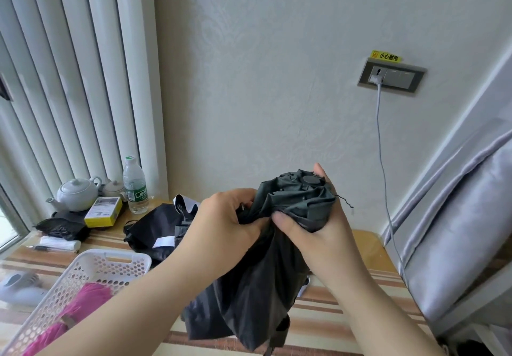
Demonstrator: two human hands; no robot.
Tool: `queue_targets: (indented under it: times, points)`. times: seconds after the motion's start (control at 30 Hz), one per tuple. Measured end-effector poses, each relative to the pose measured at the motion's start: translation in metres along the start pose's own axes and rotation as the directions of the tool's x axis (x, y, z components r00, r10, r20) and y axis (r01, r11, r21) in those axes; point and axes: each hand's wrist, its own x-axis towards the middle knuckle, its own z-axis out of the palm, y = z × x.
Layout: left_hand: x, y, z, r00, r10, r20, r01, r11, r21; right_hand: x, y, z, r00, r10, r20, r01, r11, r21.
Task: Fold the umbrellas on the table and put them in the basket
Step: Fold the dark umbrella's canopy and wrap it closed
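I hold a black collapsed umbrella (277,267) upright above the table, its top cap pointing up and away and its loose canopy hanging down. My right hand (315,217) grips the gathered fabric near the top. My left hand (230,220) pinches a fold of the canopy just left of it. A second black umbrella with white edging (160,231) lies unfolded on the table behind my left hand. The white perforated basket (91,269) stands at the lower left with a folded pink umbrella (80,311) inside.
On the striped table (346,308) at the back left stand a white teapot (76,193), a water bottle (135,186), a yellow box (104,211) and a black bag (62,228). A grey cable (383,161) hangs from the wall socket. A grey curtain (457,231) is at right.
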Motion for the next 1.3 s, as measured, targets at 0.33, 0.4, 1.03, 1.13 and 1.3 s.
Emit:
queue_targets:
  times: [0.33,0.4,1.03,1.13,1.3]
  points:
    - [-0.002,0.0,0.002,0.999,0.001,0.034,0.001,0.998,-0.06,0.004,-0.004,0.001,1.0,-0.014,-0.019,0.014,1.0,0.008]
    - [0.001,-0.001,-0.005,0.996,-0.025,0.081,0.032,0.996,-0.087,0.005,-0.005,-0.003,0.999,-0.034,0.0,0.034,0.999,0.025]
    - [0.0,0.018,-0.026,0.979,0.17,-0.115,-0.146,0.971,0.19,0.005,-0.001,-0.019,0.996,-0.051,0.071,0.045,0.996,0.082]
    - [0.001,0.017,-0.023,0.976,0.19,-0.104,-0.168,0.968,0.189,0.003,-0.003,-0.019,0.995,-0.044,0.085,0.039,0.997,0.065]
    - [-0.002,0.023,-0.021,0.885,0.452,-0.114,-0.4,0.861,0.315,0.0,-0.007,-0.015,0.994,-0.045,0.103,0.04,0.998,0.048]
